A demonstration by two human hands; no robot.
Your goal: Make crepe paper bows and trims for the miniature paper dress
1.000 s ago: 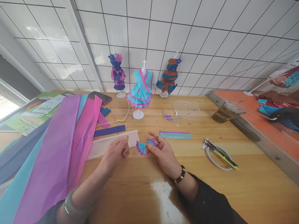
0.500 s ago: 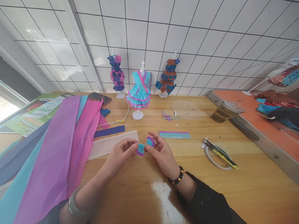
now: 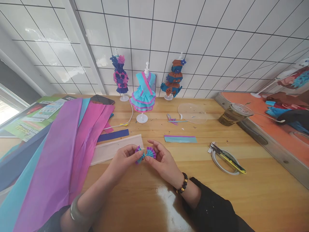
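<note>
Though part-hidden, bow (image 3: 151, 152) between hands (image 3: 124, 158) (image 3: 166, 162)

White tiled wall (image 3: 207, 42) is rising behind wooden counter (image 3: 265, 193); orange surface (image 3: 272, 132) is adjoining at right. Window (image 3: 7, 109), far left, is glowing; glare (image 3: 170, 203) is whitening near wood.

The bow (image 3: 150, 152) is turquoise with purple edging. Beyond the bow, a dress (image 3: 143, 102) is turquoise with pinkish-purple trim and a pink diagonal band (image 3: 147, 83). Left of the bow are a purple sheet (image 3: 51, 158), a pink sheet (image 3: 91, 129), a white strip (image 3: 111, 148) and a dark-blue strip (image 3: 113, 135); to its right, a turquoise strip (image 3: 180, 139) edged in purple and a black-and-yellow cutting tool (image 3: 229, 159). Around it, the tabletop (image 3: 267, 190) shows honey-brown wood grain; behind it, white tiles (image 3: 140, 33) carry dark lines.
</note>
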